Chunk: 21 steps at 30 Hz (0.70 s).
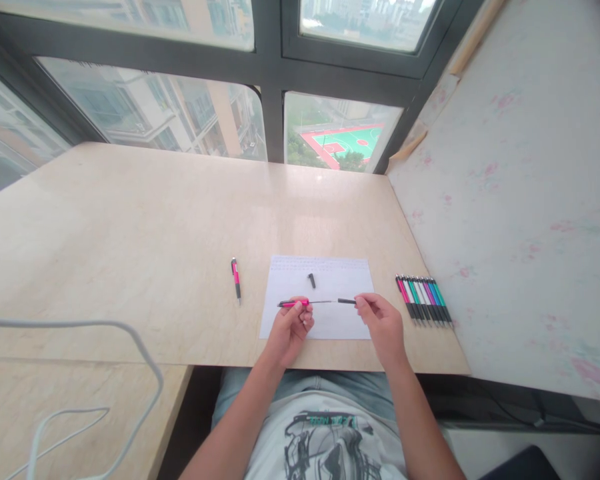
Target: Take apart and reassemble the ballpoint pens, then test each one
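Note:
My left hand [291,328] is closed on a pink pen barrel [300,303] with a black clip end, held level above the paper. A thin ink refill [323,302] sticks out of the barrel toward the right. My right hand [381,325] pinches a black pen grip [347,301], whose far end is near the refill's tip; the two look slightly apart. Under both hands lies a white sheet of paper [280,327] with lines of handwriting along its top. On that sheet, beyond my hands, rests a small black piece [311,281], perhaps a pen cap.
Left of the paper lies a whole pink and black pen [236,280]. A row of several coloured pens [424,301] sits at the right, near the floral wall [505,220]. White cables [130,330] curve across the left side. Windows [343,137] stand beyond the table [145,233].

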Motion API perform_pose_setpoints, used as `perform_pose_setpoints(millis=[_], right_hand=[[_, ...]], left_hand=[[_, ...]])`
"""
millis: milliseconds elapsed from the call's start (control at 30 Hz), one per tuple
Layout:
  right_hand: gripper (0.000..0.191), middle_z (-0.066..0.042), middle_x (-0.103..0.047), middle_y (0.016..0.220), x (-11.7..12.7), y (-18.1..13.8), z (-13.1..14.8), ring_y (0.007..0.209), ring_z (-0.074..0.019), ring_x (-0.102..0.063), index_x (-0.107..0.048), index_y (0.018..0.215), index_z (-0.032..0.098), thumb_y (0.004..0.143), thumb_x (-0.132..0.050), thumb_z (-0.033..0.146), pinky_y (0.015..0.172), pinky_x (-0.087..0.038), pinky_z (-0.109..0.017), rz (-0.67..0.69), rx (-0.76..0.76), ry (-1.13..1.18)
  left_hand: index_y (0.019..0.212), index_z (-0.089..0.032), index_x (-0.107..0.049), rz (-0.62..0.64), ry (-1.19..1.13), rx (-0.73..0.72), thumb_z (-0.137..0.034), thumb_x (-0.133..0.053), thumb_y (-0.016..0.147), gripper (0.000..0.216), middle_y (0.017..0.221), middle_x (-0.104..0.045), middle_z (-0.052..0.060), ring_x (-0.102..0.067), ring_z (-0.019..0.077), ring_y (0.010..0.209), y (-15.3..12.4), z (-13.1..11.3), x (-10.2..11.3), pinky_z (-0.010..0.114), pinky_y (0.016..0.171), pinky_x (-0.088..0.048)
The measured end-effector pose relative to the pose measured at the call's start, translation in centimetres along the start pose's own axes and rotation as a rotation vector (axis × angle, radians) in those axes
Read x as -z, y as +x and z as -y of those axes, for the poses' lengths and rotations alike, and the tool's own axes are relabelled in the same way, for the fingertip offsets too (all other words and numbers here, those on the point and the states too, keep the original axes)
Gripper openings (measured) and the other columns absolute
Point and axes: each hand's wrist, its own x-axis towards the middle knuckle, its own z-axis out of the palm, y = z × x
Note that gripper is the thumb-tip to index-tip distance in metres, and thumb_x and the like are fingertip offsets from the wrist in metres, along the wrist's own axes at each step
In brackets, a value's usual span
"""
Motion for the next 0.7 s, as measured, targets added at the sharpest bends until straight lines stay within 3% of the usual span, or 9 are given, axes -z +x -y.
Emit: perform_pose_setpoints(millis=[300, 500, 700], right_hand=[[0.027, -0.006, -0.07, 0.082, -1.4, 0.9, -2.5, 0.076, -0.0208, -0.064, -0.069, 0.087, 0.018, 0.085, -0.061, 0.043, 0.064, -0.05, -0.029, 0.033, -0.034, -0.145], [0.018, -0.006, -0.07, 0.09, -1.9, 0.8, -3.2, 0.074, -0.0188, -0.063, -0.069, 0.095, 0.02, 0.089, -0.053, 0.027, 0.069, -0.046, -0.03, 0.118, 0.231, -0.622], [0.012, -0.003, -0.067, 0.082, -2.4, 0.7, -3.3, 0.08, -0.0199, -0.061, -0.066, 0.084, 0.023, 0.088, -0.056, 0.027, 0.062, -0.037, -0.027, 0.125, 0.25, -0.971]], left_hand=[[0.089, -0.012, -0.068, -0.008, -0.117, 0.024, -0.019, -0.077, 0.075, 0.018, 0.077, -0.063, 0.004, -0.053, 0.0059, 0.061, 0.1, -0.2, 0.2, 0.017, 0.06, -0.047], [0.088, -0.012, -0.068, 0.017, -0.168, 0.029, -0.018, -0.077, 0.075, 0.017, 0.076, -0.062, 0.003, -0.053, 0.0062, 0.061, 0.1, -0.3, 0.3, 0.016, 0.058, -0.046], [0.09, -0.011, -0.068, 0.021, -0.069, 0.052, -0.019, -0.077, 0.075, 0.019, 0.076, -0.064, 0.004, -0.055, 0.007, 0.062, 0.3, -0.1, 0.3, 0.018, 0.061, -0.049]])
